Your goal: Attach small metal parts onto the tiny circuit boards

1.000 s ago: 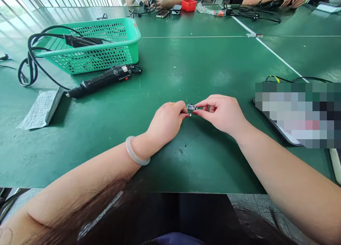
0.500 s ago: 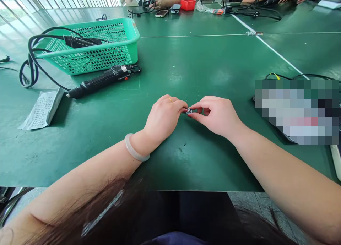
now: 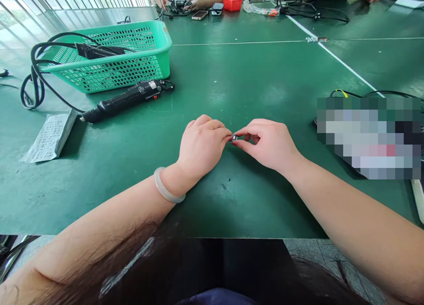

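A small silvery-dark metal part (image 3: 234, 138) sits between the fingertips of both hands, just above the green tabletop (image 3: 212, 207). My left hand (image 3: 203, 143) pinches it from the left; a ring and a pale bracelet show on that side. From the right, the thumb and forefinger of my right hand (image 3: 270, 141) close on its other end. The fingers cover most of the part, so its exact kind cannot be made out. Beyond my left hand lies a black electric screwdriver (image 3: 127, 101) with its cable.
A green plastic basket (image 3: 112, 73) with black cables stands at the upper left, near a crumpled paper packet (image 3: 51, 135). A blurred-out object (image 3: 369, 139) lies at right. Across the table are a red box (image 3: 232, 3), a phone (image 3: 200, 15) and other people's hands.
The small part has turned slightly between my fingertips, while both hands stay nearly in place. Across the table, the other people's hands have shifted.
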`<action>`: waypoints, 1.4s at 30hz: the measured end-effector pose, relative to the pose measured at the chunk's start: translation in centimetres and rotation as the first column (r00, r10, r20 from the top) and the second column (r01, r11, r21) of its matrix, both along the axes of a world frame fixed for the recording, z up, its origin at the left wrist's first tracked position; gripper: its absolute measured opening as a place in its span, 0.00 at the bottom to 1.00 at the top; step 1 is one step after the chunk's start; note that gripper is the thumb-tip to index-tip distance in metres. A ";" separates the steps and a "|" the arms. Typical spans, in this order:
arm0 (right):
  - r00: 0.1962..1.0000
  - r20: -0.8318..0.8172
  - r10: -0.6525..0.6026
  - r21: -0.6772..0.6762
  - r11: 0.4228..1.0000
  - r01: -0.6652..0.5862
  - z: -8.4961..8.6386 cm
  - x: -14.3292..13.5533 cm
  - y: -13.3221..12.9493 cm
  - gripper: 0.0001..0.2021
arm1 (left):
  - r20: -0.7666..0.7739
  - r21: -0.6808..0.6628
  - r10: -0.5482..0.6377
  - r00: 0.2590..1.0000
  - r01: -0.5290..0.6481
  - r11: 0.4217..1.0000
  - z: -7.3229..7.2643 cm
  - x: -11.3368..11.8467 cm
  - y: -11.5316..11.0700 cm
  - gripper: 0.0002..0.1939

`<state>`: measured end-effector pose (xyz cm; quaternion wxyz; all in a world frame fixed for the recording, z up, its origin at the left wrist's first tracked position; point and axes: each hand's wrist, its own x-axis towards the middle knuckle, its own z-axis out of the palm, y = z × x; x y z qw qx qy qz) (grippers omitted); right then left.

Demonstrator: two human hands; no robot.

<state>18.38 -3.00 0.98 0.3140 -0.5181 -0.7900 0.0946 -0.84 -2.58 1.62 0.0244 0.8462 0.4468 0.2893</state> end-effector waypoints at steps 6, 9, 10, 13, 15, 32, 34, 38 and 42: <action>1.000 -0.002 0.000 -0.004 1.000 0.000 0.1 -0.1 0.0 0.04 | 0.035 -0.034 -0.019 0.999 0.020 0.999 -0.2 0.0 0.1 0.10; 1.000 -0.003 -0.002 -0.004 1.000 0.002 0.1 -0.1 -0.1 0.04 | 0.038 -0.035 -0.020 0.999 0.022 0.999 -0.2 -0.1 0.0 0.10; 1.000 -0.005 -0.003 -0.006 1.000 0.003 0.1 -0.1 -0.1 0.04 | 0.039 -0.034 -0.021 0.999 0.022 0.999 -0.2 -0.1 0.0 0.10; 1.000 -0.009 -0.002 -0.009 1.000 0.001 0.2 -0.1 -0.1 0.04 | 0.046 -0.036 -0.022 0.999 0.023 0.999 -0.2 -0.1 0.1 0.09; 1.000 -0.008 -0.001 -0.010 1.000 0.001 0.2 -0.1 -0.1 0.04 | 0.046 -0.035 -0.020 0.999 0.022 0.999 -0.2 -0.1 0.1 0.09; 1.000 -0.020 0.004 0.019 1.000 -0.003 0.0 0.1 0.1 0.04 | -0.017 -0.016 0.067 0.998 -0.067 0.998 -0.1 0.0 -0.3 0.12; 0.999 -0.035 -0.004 0.017 1.000 0.005 0.1 0.1 0.1 0.04 | -0.029 -0.041 0.096 0.995 -0.097 0.994 -0.2 0.0 -0.2 0.19; 0.998 -0.061 -0.004 0.013 1.000 0.004 0.2 0.0 0.0 0.04 | -0.048 -0.114 0.118 0.992 -0.123 0.986 -0.3 -0.1 -0.1 0.20; 0.998 -0.064 0.003 0.009 1.000 -0.002 0.2 -0.1 0.0 0.04 | -0.019 -0.131 0.085 0.996 -0.087 0.988 -0.3 -0.2 0.1 0.11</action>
